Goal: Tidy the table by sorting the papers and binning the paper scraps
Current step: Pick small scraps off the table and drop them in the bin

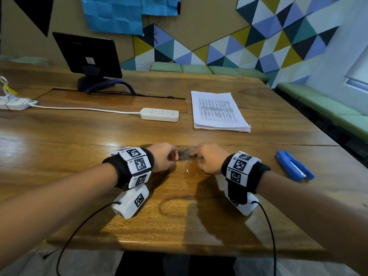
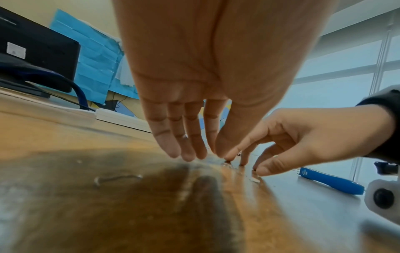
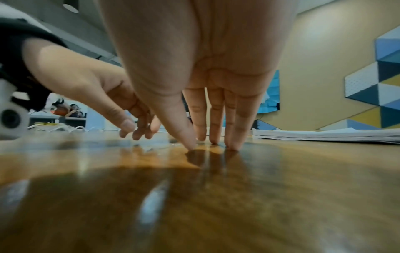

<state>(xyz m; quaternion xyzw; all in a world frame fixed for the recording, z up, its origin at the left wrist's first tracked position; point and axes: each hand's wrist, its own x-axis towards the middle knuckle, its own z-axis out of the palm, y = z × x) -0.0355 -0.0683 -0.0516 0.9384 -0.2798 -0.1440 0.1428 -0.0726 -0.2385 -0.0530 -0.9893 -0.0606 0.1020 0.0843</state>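
The near edge of the wooden table ran just below the forearms, its glossy top mirroring light and the wrist units' shadows. Over its middle the left hand and the right hand sat close together, fingertips down on the wood. The left fingers were straight and held together, thumb alongside, tips touching the surface. The right fingers also pointed down, side by side, thumb tip pressed to the table; neither hand plainly gripped anything. Between and beside the fingertips lay a few tiny pale scraps, too small to tell clearly.

To the right, near that side edge, lay a blue stapler, with bare wood between it and the right wrist. Farther back and right of centre, the stack of printed papers lay squared, well apart from the hands. Left of it sat a white power strip, its cord running to a second strip at the left edge. Behind stood a black monitor, seen from its back. Green bench cushions lined the far and right sides beneath a wall of coloured triangular panels, with blue paper sheets pinned above.
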